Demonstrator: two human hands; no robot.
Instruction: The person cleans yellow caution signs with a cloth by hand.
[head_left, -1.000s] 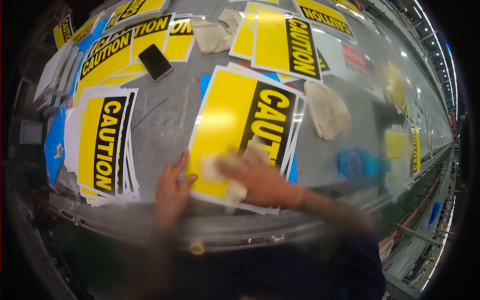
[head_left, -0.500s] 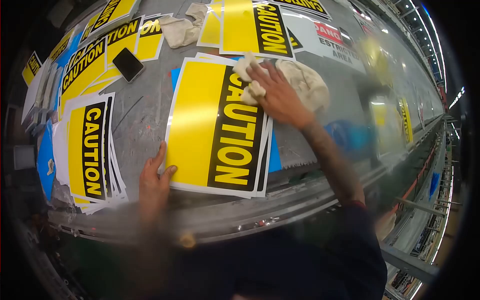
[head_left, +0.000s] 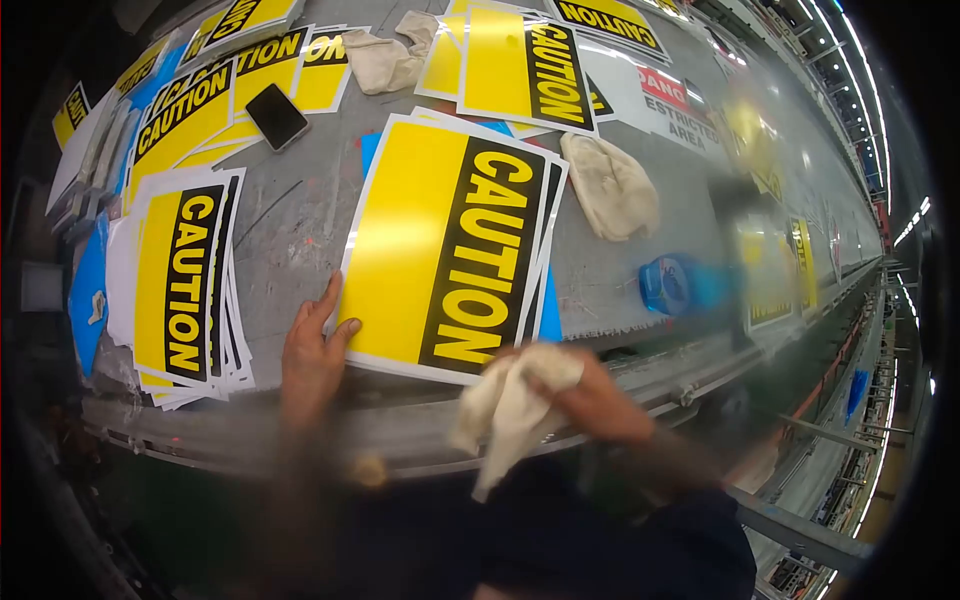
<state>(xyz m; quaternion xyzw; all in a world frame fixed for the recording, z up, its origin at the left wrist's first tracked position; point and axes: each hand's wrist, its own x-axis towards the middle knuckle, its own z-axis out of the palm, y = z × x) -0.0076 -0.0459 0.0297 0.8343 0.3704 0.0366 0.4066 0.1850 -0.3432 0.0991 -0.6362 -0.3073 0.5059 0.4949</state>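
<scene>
A yellow and black CAUTION sign [head_left: 400, 240] lies on top of a small stack in front of me, with more sheets and a blue piece showing under its right side. My left hand [head_left: 316, 350] rests at its lower left edge, thumb and fingers apart and touching the border. A cream cloth [head_left: 510, 410] hangs bunched from my right hand [head_left: 597, 398], at the sign's lower right corner; the fingers are partly behind the cloth. Another cream cloth [head_left: 610, 187] sits on the table just right of the stack.
Another stack of CAUTION signs [head_left: 180, 290] lies to the left, near a black phone [head_left: 276, 117]. More signs [head_left: 525, 65] and a rag [head_left: 385, 62] are at the back. A blue bottle [head_left: 680, 285] is on the right, partly blurred. The table's metal edge [head_left: 420, 440] runs along my front.
My right hand has drawn the cloth from the sign's upper right down to its lower right corner, and the cloth now hangs loose. My left hand stays at the left edge.
</scene>
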